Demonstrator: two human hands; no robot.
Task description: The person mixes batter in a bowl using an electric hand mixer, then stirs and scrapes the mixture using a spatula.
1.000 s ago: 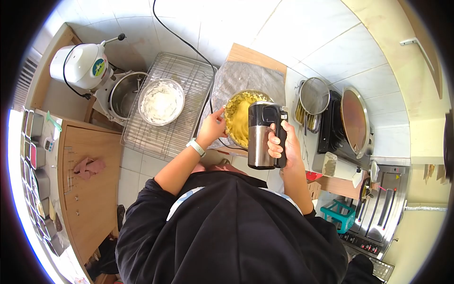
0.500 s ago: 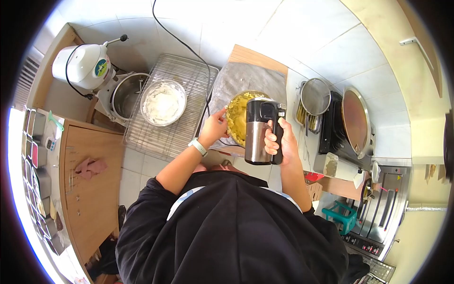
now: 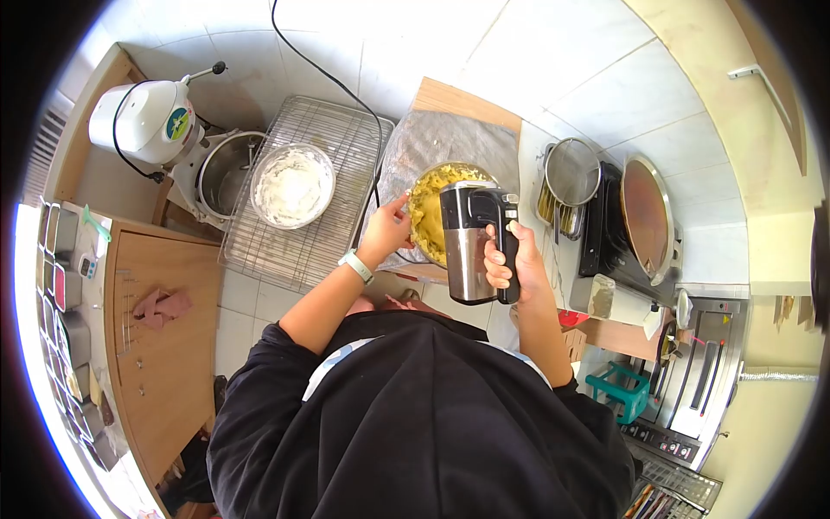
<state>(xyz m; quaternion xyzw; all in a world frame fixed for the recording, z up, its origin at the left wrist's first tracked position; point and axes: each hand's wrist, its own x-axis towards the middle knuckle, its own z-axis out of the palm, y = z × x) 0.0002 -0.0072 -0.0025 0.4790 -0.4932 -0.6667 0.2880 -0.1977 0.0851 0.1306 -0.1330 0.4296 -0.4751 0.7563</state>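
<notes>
My right hand (image 3: 517, 262) is wrapped round the black handle of an electric hand mixer (image 3: 468, 259) with a steel-coloured body. The mixer is over the near right part of a bowl (image 3: 415, 247) and hides that side; its beaters are out of sight. Soft yellow batter (image 3: 430, 212) coats the inside of the bowl up to the rim. At the left rim, the fingers of my left hand (image 3: 389, 232) grip the bowl's edge. Under the bowl lies a grey cloth (image 3: 432, 138) on a wooden board.
Left of the bowl, a wire rack (image 3: 333, 156) carries a second bowl (image 3: 256, 192) smeared with white cream. A white stand mixer (image 3: 138, 121) is farther left. To the right are a sieve (image 3: 573, 169) and a large round pan (image 3: 647, 216) on a stove. A black cord (image 3: 324, 73) runs down the wall.
The view has shifted slightly. Both hands keep their holds on the bowl and the hand mixer, and the mixer has tilted a little over the bowl.
</notes>
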